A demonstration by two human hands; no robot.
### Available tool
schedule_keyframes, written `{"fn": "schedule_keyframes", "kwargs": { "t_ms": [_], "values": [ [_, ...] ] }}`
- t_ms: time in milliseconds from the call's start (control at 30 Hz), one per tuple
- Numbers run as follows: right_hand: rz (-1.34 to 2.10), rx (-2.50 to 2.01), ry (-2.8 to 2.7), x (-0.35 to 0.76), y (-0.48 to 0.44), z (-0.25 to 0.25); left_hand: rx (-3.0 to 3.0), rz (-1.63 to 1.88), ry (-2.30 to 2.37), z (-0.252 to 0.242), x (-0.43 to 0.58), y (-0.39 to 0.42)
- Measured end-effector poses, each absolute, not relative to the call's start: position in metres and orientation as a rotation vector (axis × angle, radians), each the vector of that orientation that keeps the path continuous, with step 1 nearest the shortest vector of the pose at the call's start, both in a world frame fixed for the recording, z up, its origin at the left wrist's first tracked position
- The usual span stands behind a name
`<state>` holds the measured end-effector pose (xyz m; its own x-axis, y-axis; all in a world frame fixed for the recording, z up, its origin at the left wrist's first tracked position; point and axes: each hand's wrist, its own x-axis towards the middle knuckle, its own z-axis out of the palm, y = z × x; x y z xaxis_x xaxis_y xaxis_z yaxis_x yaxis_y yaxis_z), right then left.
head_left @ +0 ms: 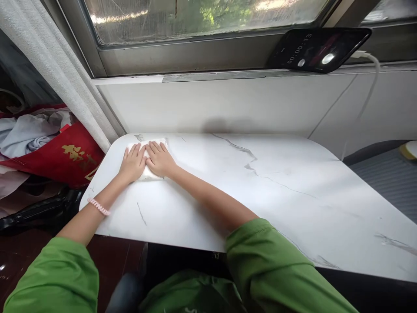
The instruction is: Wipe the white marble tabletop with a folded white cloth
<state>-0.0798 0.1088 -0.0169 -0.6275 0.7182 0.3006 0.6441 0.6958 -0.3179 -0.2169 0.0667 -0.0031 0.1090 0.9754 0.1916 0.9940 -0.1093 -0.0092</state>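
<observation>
Both of my hands lie flat, side by side, on a white cloth (147,174) at the far left corner of a white marble table (260,191). My left hand (132,164) covers the cloth's left part, fingers stretched out and pointing away from me. My right hand (160,159) presses on the right part, fingers also flat and spread. The cloth shows only at its far edge and below the hands; most of it is hidden. A pink bead bracelet (98,206) sits on my left wrist. My sleeves are green.
A black phone (317,48) with a white cable (368,93) leans on the window sill at the back right. A grey curtain (55,65) hangs at the left. A red bag (65,156) and clothes (29,132) lie left of the table, above a dark floor.
</observation>
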Motion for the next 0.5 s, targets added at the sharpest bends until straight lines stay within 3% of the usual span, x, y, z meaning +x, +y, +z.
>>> {"fn": "schedule_keyframes", "kwargs": {
  "t_ms": [300, 500],
  "values": [
    [0.242, -0.833, -2.588, 0.01, -0.022, -0.014, -2.237, -0.375, -1.838, -0.009, -0.137, -0.076],
    [0.31, -0.914, -2.589, 0.045, -0.061, -0.009, -2.426, -0.281, -1.702, -0.003, -0.11, -0.098]
  ]
}}
